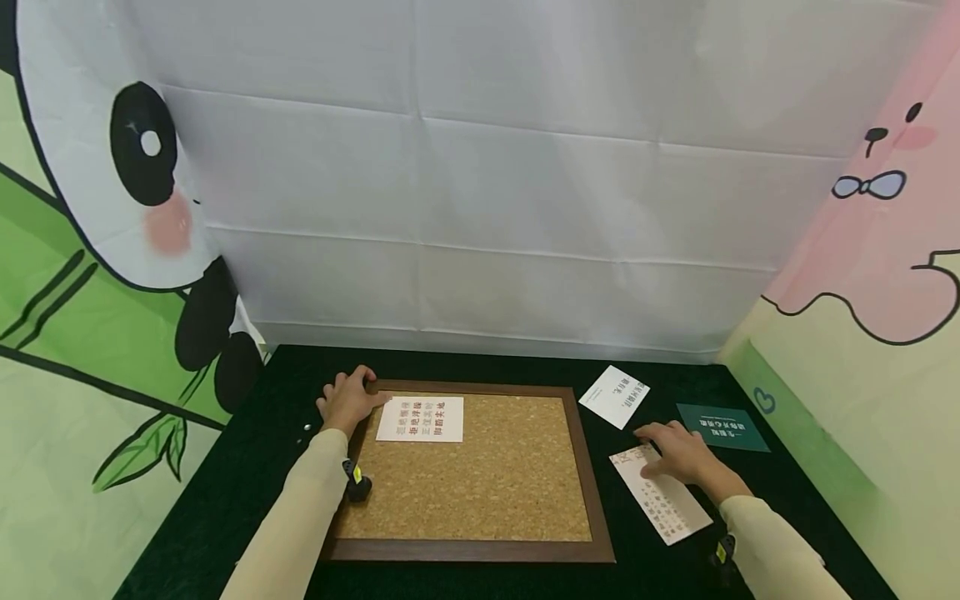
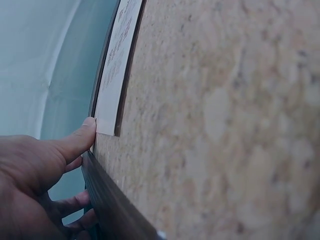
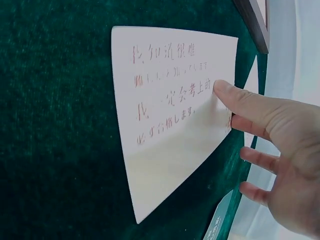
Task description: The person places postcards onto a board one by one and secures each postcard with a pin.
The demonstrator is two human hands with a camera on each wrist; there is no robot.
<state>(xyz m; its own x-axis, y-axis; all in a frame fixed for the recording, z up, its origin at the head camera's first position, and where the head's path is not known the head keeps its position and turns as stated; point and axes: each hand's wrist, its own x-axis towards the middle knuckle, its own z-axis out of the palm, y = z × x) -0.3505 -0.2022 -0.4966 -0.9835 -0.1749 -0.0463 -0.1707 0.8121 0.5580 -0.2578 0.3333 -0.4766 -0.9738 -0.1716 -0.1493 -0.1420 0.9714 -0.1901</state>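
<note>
A cork board (image 1: 480, 483) in a brown wooden frame lies on the dark green cloth. A white card (image 1: 420, 419) with rows of printed characters lies in its upper left part. My left hand (image 1: 347, 402) grips the frame's upper left corner; in the left wrist view its thumb (image 2: 82, 135) reaches the end of that card, the other fingers outside the frame. To the right of the board, my right hand (image 1: 678, 454) pinches a pale card (image 3: 175, 95) with reddish characters by one edge, thumb on top. The card bends slightly, close over the cloth.
Behind the right hand lie another white card (image 1: 614, 397) and a dark teal card (image 1: 723, 427). Small bright bits (image 1: 307, 427) dot the cloth left of the board. A white curtain (image 1: 480, 208) hangs behind the table, with cartoon-printed panels at both sides.
</note>
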